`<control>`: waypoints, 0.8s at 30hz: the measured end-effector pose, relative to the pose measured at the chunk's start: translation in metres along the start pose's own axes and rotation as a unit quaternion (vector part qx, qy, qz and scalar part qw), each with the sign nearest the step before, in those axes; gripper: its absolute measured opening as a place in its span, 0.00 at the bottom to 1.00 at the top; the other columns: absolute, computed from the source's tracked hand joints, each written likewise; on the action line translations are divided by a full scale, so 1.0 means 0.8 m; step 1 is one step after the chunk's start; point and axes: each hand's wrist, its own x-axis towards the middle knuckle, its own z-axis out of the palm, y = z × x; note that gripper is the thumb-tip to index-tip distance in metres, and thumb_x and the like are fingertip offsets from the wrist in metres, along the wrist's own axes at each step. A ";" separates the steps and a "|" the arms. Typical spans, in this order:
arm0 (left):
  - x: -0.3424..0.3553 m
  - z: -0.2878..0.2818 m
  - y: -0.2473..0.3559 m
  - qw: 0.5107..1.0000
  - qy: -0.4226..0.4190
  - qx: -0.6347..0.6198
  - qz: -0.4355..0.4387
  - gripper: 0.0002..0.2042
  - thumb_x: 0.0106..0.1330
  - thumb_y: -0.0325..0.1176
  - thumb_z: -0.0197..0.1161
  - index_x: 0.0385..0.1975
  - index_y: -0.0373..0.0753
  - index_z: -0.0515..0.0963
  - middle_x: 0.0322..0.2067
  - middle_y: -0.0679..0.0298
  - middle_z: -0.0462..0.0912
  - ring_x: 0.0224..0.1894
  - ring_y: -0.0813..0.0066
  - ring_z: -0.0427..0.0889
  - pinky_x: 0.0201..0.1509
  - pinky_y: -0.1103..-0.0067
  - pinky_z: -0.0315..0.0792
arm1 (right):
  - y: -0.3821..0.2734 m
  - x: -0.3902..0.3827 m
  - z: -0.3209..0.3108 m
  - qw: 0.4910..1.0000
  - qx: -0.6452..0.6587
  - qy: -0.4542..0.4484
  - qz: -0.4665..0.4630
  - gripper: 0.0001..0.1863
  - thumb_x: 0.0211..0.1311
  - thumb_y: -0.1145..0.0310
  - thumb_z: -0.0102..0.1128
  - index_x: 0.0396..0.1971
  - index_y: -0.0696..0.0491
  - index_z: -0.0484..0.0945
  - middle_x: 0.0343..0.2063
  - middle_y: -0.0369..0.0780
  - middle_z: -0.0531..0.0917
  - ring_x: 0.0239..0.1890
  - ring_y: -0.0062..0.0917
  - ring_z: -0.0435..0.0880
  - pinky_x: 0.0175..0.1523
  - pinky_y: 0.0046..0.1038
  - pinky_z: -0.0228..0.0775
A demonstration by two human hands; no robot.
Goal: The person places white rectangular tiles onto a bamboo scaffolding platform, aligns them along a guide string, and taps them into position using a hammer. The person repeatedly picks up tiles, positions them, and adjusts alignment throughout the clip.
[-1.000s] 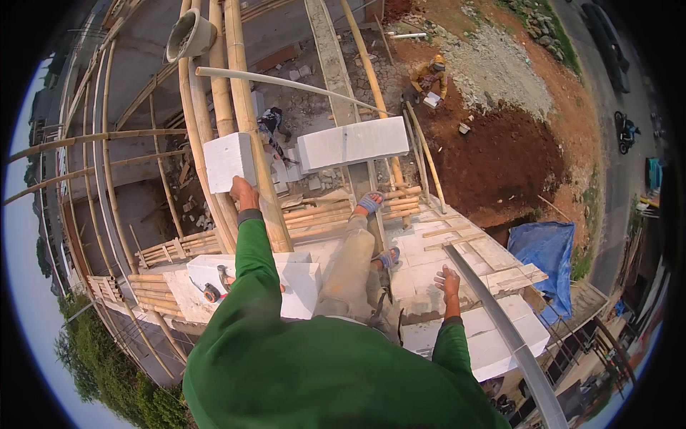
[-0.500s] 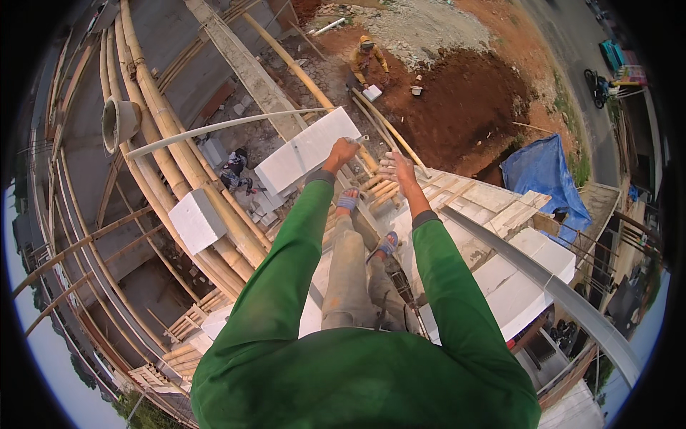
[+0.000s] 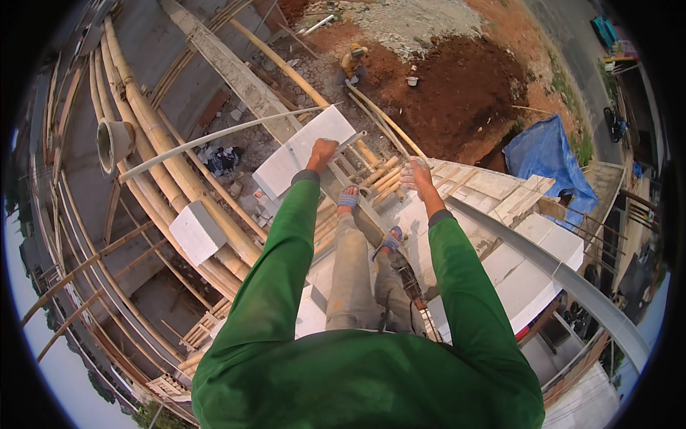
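Observation:
My left hand (image 3: 323, 154) is closed in a fist over the near right edge of a long white block (image 3: 296, 151); whatever lies inside the fingers is hidden. That block rests high up among beams and bamboo poles. Further right, my right hand (image 3: 419, 177) has its dusty fingers apart and loosely bent, with nothing visible in them. It hovers by the upper end of a grey metal channel (image 3: 525, 243) and near the end of a bamboo pole (image 3: 391, 132). A thin pale pole (image 3: 214, 143) runs leftward behind the block.
My sandalled feet (image 3: 349, 197) stand high on a white block wall (image 3: 532, 275). Thick bamboo poles (image 3: 161, 121) cross at left, with another white block (image 3: 197, 232) and a bucket (image 3: 114, 145). Far below, a person in yellow (image 3: 352, 61) is beside red soil (image 3: 457, 100). A blue tarp (image 3: 547, 168) hangs right.
My left hand has moved left over the block, and my right hand has moved right, toward the metal channel. The person in yellow below has straightened up and shifted left.

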 end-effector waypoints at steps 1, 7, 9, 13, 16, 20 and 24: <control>0.003 0.000 -0.004 1.000 -0.001 0.010 -0.006 0.18 0.63 0.39 0.67 0.39 0.27 0.84 0.34 0.54 0.88 0.32 0.65 0.86 0.37 0.69 0.77 | 0.005 0.002 -0.005 1.000 0.005 -0.006 -0.003 0.36 0.73 0.40 0.54 0.60 0.61 0.74 0.44 0.47 0.86 0.36 0.33 0.88 0.40 0.34 0.82; 0.016 0.000 -0.018 0.999 -0.029 0.027 0.008 0.21 0.65 0.41 0.64 0.46 0.26 0.83 0.42 0.53 0.88 0.38 0.62 0.87 0.39 0.67 0.78 | 0.021 0.010 -0.022 1.000 0.025 0.000 0.003 0.35 0.75 0.41 0.52 0.59 0.62 0.74 0.44 0.47 0.86 0.34 0.33 0.87 0.38 0.35 0.82; 0.017 0.000 -0.017 0.999 -0.031 0.027 0.007 0.21 0.65 0.41 0.63 0.48 0.27 0.83 0.44 0.52 0.88 0.38 0.61 0.87 0.40 0.67 0.78 | 0.022 0.010 -0.027 1.000 0.023 0.011 0.007 0.35 0.74 0.41 0.52 0.59 0.62 0.75 0.45 0.48 0.86 0.35 0.33 0.88 0.38 0.35 0.83; 0.009 0.001 -0.006 0.998 -0.049 0.022 -0.015 0.24 0.68 0.44 0.62 0.53 0.28 0.81 0.48 0.50 0.87 0.42 0.58 0.87 0.44 0.64 0.78 | 0.021 0.011 -0.040 0.999 0.034 0.008 -0.006 0.37 0.73 0.39 0.53 0.59 0.62 0.75 0.47 0.49 0.85 0.38 0.34 0.89 0.40 0.35 0.83; -0.004 0.007 0.008 0.998 -0.052 -0.024 -0.026 0.29 0.70 0.49 0.60 0.58 0.27 0.78 0.51 0.48 0.86 0.46 0.54 0.87 0.50 0.61 0.79 | 0.018 0.013 -0.051 0.998 0.051 0.022 -0.003 0.39 0.72 0.37 0.53 0.61 0.61 0.75 0.49 0.49 0.85 0.41 0.35 0.89 0.42 0.34 0.83; -0.020 0.022 0.034 0.989 -0.074 -0.124 -0.018 0.41 0.71 0.61 0.56 0.71 0.31 0.64 0.64 0.43 0.74 0.61 0.43 0.78 0.61 0.52 0.74 | 0.002 -0.002 -0.062 0.991 0.119 0.064 -0.008 0.42 0.70 0.33 0.52 0.67 0.57 0.71 0.57 0.49 0.80 0.51 0.38 0.85 0.51 0.40 0.81; -0.056 0.068 0.092 0.964 -0.096 -0.247 -0.018 0.53 0.66 0.74 0.52 0.79 0.40 0.46 0.76 0.41 0.50 0.75 0.35 0.56 0.70 0.40 0.61 | -0.034 -0.049 -0.085 0.943 0.319 0.096 0.015 0.48 0.65 0.28 0.54 0.74 0.50 0.63 0.70 0.52 0.67 0.68 0.48 0.71 0.65 0.54 0.69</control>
